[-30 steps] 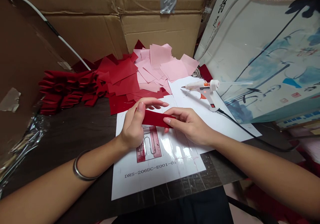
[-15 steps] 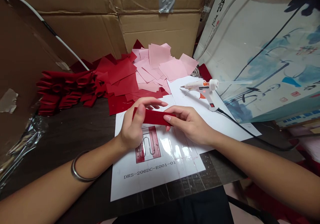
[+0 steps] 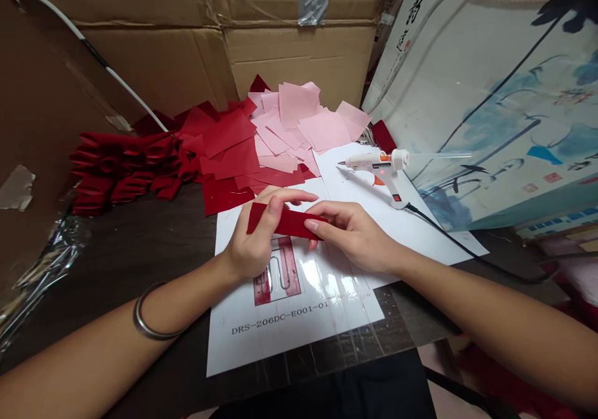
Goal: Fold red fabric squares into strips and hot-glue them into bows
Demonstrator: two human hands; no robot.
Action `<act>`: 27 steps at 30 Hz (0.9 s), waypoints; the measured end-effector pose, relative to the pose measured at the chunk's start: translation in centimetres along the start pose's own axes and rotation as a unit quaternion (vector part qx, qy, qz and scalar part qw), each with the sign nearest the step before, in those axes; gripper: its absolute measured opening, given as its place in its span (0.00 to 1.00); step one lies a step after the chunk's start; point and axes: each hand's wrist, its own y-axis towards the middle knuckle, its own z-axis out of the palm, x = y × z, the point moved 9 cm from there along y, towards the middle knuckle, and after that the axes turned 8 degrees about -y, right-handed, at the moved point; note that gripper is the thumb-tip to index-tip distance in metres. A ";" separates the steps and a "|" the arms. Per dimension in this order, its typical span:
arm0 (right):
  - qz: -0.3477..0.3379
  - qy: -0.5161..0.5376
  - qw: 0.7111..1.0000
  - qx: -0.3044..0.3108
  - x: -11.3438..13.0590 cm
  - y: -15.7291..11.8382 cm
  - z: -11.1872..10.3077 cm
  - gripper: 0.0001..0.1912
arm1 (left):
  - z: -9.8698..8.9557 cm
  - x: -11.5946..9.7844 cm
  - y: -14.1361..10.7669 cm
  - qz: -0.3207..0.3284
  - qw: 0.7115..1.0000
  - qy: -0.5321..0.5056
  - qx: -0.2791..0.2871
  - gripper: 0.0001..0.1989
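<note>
Between my two hands is a flat, folded strip of dark red fabric (image 3: 292,223), held above a printed sheet (image 3: 243,350). My left hand (image 3: 252,238) grips its left end, thumb on top and fingers behind. At the right end, my right hand (image 3: 350,232) pinches the strip between thumb and fingers. Some fingertips are hidden behind the fabric. Under the hands, the sheet bears a picture of a red rectangle with a bent wire clip (image 3: 280,273). A white hot glue gun (image 3: 385,170) stands to the right of my hands, its small red light on.
Red squares (image 3: 228,139) and pink squares (image 3: 303,120) lie heaped behind my hands. Folded red pieces (image 3: 126,170) are stacked at the left. Cardboard boxes (image 3: 299,58) close off the back, and a painted white bag (image 3: 504,108) stands on the right. The glue gun's black cord (image 3: 448,232) trails rightward.
My left thumb has slid slightly to the right along the red strip, and the strip tilts a little more toward its right end. The glue gun and heaps have stayed put.
</note>
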 end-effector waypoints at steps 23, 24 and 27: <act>-0.004 -0.028 1.000 -0.006 0.0 -0.1 0.1 0.08 | 0.2 0.0 -0.1 0.024 1.000 0.000 0.015 0.22; -0.004 -0.028 1.000 -0.005 0.0 -0.1 0.1 0.08 | 0.1 0.0 -0.1 0.023 1.000 -0.005 0.009 0.21; -0.008 -0.030 1.000 -0.001 0.1 -0.1 0.2 0.09 | 0.0 -0.1 -0.1 0.025 1.000 -0.004 0.002 0.21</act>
